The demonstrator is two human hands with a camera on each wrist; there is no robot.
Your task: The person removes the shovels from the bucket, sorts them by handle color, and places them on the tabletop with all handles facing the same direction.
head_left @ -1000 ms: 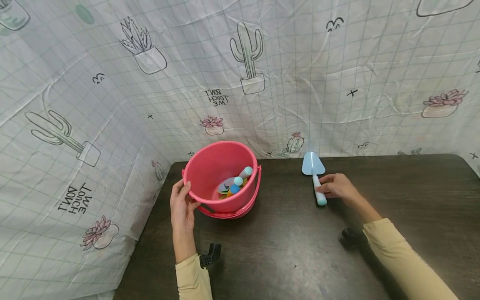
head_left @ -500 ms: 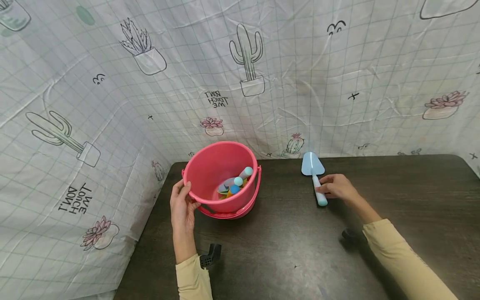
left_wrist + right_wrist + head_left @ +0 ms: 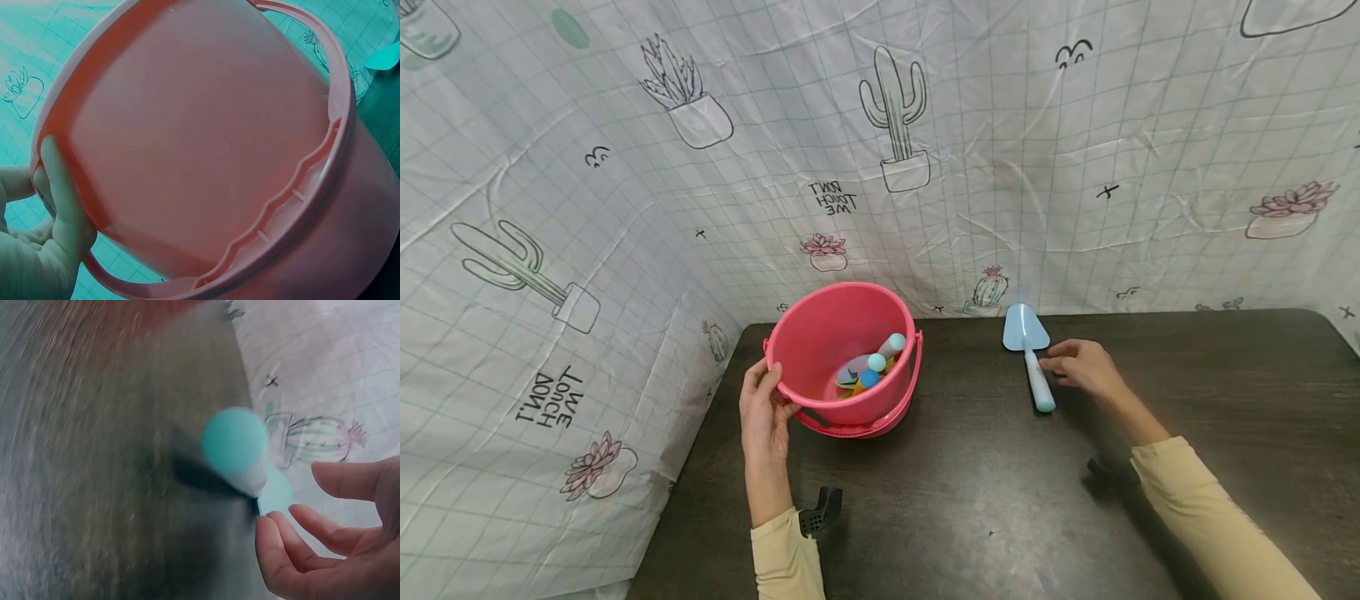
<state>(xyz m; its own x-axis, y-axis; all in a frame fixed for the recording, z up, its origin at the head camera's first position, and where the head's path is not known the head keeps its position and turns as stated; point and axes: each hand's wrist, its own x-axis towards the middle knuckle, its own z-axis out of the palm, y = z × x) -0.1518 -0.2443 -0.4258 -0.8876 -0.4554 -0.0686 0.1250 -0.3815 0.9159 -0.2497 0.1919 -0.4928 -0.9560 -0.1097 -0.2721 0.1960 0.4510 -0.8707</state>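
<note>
At the table's left a pink bucket (image 3: 842, 342) leans toward me, its handle hanging down on the near side. My left hand (image 3: 763, 412) grips its rim, thumb inside; in the left wrist view the thumb (image 3: 59, 187) lies on the inner wall. Inside the bucket are several toys, with a pale teal knob (image 3: 876, 362) and a blue knob (image 3: 869, 378) showing. A toy trowel (image 3: 1039, 383) with a light blue blade and white handle lies near the back edge. My right hand (image 3: 1081, 367) is just right of its handle; in the right wrist view thumb and fingers are apart, holding nothing.
A dark wooden table (image 3: 970, 492) stretches under everything. Behind and to the left hangs a white cloth (image 3: 1000, 167) printed with cacti, close to the trowel's blade. Black wrist mounts (image 3: 822, 510) stick out beside the cuffs.
My right hand has let go of the trowel's handle and shifted slightly away and to the right. The trowel, the bucket and my left hand look unmoved.
</note>
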